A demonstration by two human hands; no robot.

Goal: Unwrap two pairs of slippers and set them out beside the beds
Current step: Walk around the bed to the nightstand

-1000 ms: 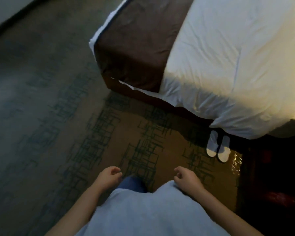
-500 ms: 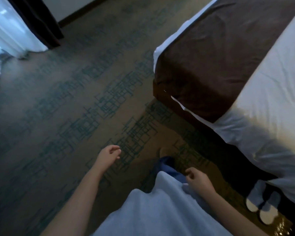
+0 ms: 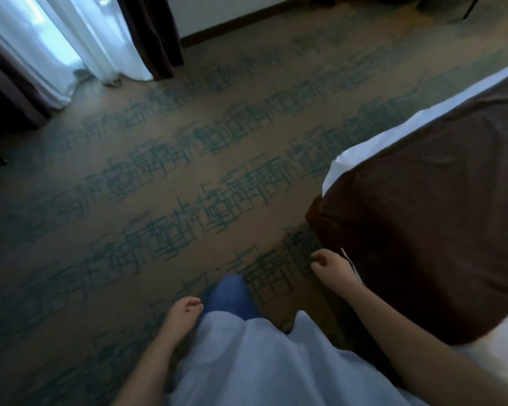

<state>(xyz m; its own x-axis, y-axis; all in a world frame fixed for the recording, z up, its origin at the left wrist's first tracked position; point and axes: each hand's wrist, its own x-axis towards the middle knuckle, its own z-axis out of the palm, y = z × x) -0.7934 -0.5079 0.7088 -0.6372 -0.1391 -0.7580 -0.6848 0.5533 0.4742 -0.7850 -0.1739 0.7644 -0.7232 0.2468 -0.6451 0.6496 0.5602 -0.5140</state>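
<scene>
A bed (image 3: pixel 440 230) with a dark brown runner over white linen fills the right side, its foot corner pointing at me. My right hand (image 3: pixel 330 266) hangs loosely curled next to that corner and holds nothing. My left hand (image 3: pixel 184 313) is low by my pale shirt, fingers loosely curled, also with nothing in it. No slippers are in view.
Patterned brown and teal carpet (image 3: pixel 173 186) stretches ahead. White sheer curtains (image 3: pixel 71 39) with dark drapes (image 3: pixel 153 33) hang at the far left by the wall. My blue trouser leg (image 3: pixel 232 294) shows between my hands.
My view has swung left and away from the bedside. The white slippers on the floor by the bed have passed out of view at the right. The curtains have come into sight.
</scene>
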